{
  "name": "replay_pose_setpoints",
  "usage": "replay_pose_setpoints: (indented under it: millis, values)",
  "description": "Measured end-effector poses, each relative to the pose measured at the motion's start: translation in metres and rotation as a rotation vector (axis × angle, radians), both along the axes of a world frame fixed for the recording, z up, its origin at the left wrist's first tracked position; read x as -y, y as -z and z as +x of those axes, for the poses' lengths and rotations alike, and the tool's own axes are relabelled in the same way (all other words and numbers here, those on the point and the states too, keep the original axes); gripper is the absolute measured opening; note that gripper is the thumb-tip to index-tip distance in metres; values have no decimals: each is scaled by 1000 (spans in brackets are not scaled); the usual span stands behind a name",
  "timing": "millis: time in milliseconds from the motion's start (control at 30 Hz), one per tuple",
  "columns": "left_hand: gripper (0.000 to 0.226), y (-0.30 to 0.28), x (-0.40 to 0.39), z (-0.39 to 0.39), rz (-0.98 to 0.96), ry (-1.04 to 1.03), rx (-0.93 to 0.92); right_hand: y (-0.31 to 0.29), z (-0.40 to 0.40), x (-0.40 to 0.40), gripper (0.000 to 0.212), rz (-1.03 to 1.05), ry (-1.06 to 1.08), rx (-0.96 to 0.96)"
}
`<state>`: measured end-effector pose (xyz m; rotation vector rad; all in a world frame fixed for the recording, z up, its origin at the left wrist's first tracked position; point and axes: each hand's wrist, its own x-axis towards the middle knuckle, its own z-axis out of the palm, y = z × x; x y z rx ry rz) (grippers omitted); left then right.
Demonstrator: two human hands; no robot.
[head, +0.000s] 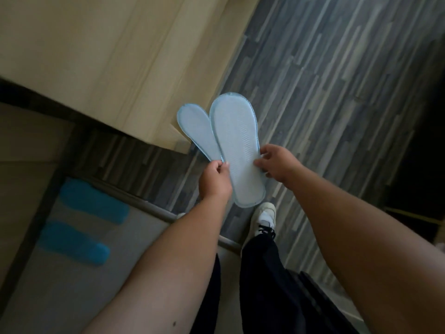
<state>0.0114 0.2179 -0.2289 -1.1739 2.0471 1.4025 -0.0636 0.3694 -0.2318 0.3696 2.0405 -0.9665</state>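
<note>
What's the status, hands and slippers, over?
Left hand pinches two pale blue flat fabric slippers where they overlap. Right hand pinches front slipper's edge. Nothing blocking.

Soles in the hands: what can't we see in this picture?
Head view: the small sole has its lower end hidden behind the big sole and the left hand.
Head view: some fingers of the right hand are hidden behind the big sole.
Head view: two blue shapes on the mat are too blurred to name.

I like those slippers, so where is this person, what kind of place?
Probably indoors, maybe a hotel room or a home entrance. There is a grey plank floor, a pale wooden cabinet, and a grey mat with what look like blue slippers. The left hand and right hand hold thin pale slippers.
</note>
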Motion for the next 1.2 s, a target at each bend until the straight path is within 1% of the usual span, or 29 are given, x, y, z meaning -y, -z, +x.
replay_pose_setpoints:
  millis: [67, 167, 267, 367, 500, 633, 800, 933, 1033, 1200]
  values:
    - [22, -9, 8, -1, -10, 79, -34, -10, 7, 2, 7, -25, 87, -13]
    - [29, -16, 19, 3, -16, 146, -53, -22, 22, 6, 2, -58, 195, -29]
    - [24, -20, 25, 14, -15, 167, -64, -28, 39, 9, 10, -71, 254, -39]
    - [12, -22, 25, 29, -16, 163, -85, -29, 56, 10, 12, -60, 265, -49]
    - [11, -20, 29, 57, -60, 156, -93, -21, 82, 14, 16, -47, 265, -73]
    - [14, -25, 36, 101, -124, 161, -79, -20, 121, 23, 18, -58, 232, -57]
    - [16, -33, 50, 167, -146, 83, -34, -27, 176, 46, 20, -29, 152, -16]
    - [11, -42, 83, 224, -166, -68, 6, -36, 217, 93, 20, -5, -1, -9]
    - [11, -54, 125, 272, -182, -169, 44, -51, 249, 145, 18, 1, -144, -9]
    - [16, -69, 222, 365, -221, -363, 78, -73, 325, 261, 17, -15, -357, -26]
